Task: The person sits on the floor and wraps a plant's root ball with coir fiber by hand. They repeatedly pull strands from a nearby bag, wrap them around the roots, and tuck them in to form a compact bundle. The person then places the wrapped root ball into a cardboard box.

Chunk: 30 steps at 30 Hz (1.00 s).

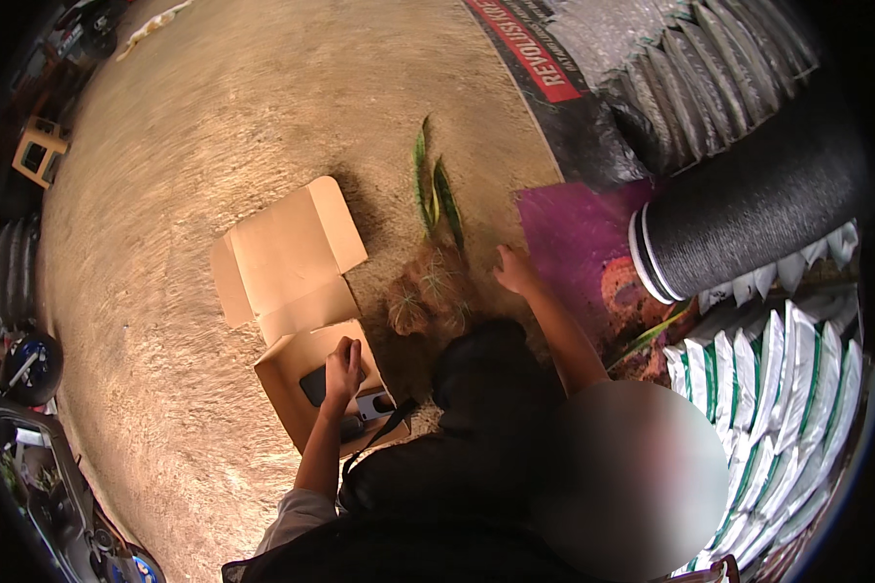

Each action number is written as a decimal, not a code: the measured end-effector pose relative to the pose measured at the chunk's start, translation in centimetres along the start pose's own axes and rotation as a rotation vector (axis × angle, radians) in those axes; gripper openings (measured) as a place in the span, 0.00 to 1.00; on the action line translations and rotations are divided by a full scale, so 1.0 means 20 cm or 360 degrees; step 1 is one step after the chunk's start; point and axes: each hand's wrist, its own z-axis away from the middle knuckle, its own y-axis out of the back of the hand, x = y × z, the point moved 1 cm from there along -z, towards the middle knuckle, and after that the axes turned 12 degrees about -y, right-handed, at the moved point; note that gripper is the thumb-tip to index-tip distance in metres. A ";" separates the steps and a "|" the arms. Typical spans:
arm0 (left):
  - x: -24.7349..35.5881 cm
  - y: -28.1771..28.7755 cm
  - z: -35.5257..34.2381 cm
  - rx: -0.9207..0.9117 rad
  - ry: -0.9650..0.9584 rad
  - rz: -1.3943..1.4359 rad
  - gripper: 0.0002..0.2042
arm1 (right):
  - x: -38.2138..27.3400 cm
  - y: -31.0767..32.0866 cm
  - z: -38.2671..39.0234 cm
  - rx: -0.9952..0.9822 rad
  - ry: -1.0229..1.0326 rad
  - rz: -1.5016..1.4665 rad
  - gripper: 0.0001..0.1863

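My left hand (343,371) hovers over an opened cardboard box (287,348), its fingers curled closed; anything inside them is hidden. Within the box lie a dark flat rectangular object (313,385), a white object with a dark end (374,404) and a dark rounded item (352,427). To the right, my right hand (515,270) reaches low over the ground with its fingers apart and nothing visible in them. Just left of it are a brown fibrous clump with spiky small plants (432,290) and a snake plant (423,180) with long green leaves.
A black mesh roll (749,199) lies at the right, on a purple printed sheet (564,228). Stacked white-and-green bags (778,398) and grey bags (710,78) line that side. Motorbike parts (53,476) and a yellow stool (41,151) stand along the left rim.
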 end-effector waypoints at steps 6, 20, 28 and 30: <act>-0.06 0.03 -0.08 0.0203 -0.0069 0.0049 0.14 | -0.14 0.06 -0.16 -0.0184 0.0067 0.0540 0.24; -0.23 0.11 0.04 0.0260 0.0212 -0.0113 0.14 | -0.09 0.01 -0.10 -0.0124 0.0043 0.0198 0.24; -0.64 -0.08 0.24 -0.0426 0.0629 -0.0641 0.19 | -0.09 0.14 0.12 0.0088 0.0175 -0.0012 0.22; -0.64 -0.12 0.21 -0.0412 0.0701 -0.0675 0.21 | -0.07 0.18 0.19 0.0182 0.0212 -0.0033 0.22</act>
